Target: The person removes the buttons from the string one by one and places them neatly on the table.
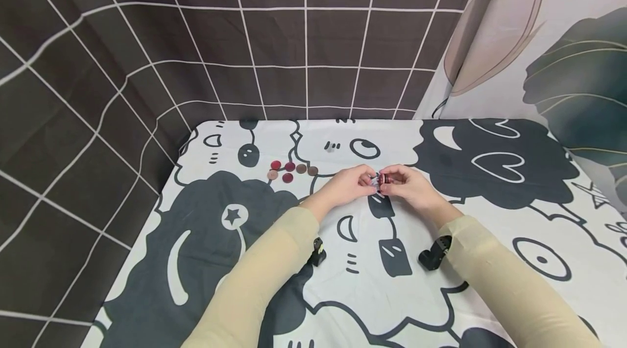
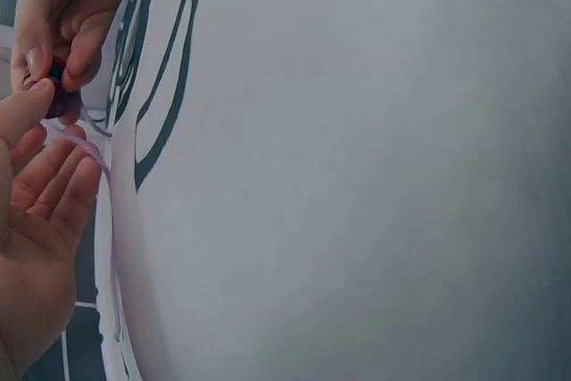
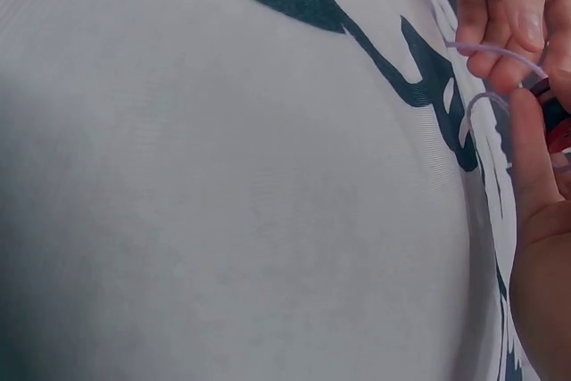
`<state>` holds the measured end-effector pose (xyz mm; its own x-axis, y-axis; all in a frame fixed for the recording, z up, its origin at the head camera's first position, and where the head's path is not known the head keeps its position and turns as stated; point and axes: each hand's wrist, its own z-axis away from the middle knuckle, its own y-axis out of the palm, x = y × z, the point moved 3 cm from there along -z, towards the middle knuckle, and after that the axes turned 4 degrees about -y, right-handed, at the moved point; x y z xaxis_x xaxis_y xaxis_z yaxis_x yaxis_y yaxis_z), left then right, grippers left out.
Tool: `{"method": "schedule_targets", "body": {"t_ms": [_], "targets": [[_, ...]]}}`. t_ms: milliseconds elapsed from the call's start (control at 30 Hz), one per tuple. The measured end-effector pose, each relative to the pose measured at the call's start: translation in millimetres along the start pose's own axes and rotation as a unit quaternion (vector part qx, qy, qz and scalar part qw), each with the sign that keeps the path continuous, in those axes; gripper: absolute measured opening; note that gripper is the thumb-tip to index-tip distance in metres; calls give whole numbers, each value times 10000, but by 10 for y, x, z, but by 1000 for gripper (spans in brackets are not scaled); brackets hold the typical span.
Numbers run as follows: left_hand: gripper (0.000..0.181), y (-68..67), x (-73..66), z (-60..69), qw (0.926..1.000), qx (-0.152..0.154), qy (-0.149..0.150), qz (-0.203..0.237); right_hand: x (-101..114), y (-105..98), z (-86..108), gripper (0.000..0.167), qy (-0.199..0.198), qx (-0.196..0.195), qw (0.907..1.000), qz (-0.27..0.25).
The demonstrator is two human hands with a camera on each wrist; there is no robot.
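Note:
In the head view my left hand and right hand meet fingertip to fingertip above the patterned cloth. My right hand pinches a small stack of dark red and black round buttons, also visible as a dark red stack in the left wrist view. A thin purple cord runs from the buttons across the fingers of my left hand, which pinches it close to the stack. The cord also loops below the buttons. Fingers hide where it passes through.
Left of the hands lie several loose round buttons: red, pink and brown. A black-and-white printed cloth covers the table. A dark gridded curtain hangs behind it, with a leaf-patterned curtain at right.

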<state>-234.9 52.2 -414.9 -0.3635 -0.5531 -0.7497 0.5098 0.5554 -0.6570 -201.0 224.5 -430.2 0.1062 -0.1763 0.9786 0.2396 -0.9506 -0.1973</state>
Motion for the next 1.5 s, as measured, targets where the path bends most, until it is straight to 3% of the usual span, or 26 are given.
{"method": "schedule_targets", "body": {"t_ms": [167, 367, 833, 1500], "targets": [[40, 7, -5, -2, 10000, 64, -17, 27, 14, -10, -4, 43, 87, -15, 9999, 132], [40, 20, -17, -21, 10000, 38, -13, 62, 20, -4, -1, 44, 100, 71, 9998, -162], [27, 17, -53, -25, 9985, -481, 154, 200, -17, 38, -2, 34, 51, 150, 9981, -597], [24, 23, -65, -13, 9990, -379, 238, 82, -60, 34, 11, 37, 243, 20, 9991, -341]]}}
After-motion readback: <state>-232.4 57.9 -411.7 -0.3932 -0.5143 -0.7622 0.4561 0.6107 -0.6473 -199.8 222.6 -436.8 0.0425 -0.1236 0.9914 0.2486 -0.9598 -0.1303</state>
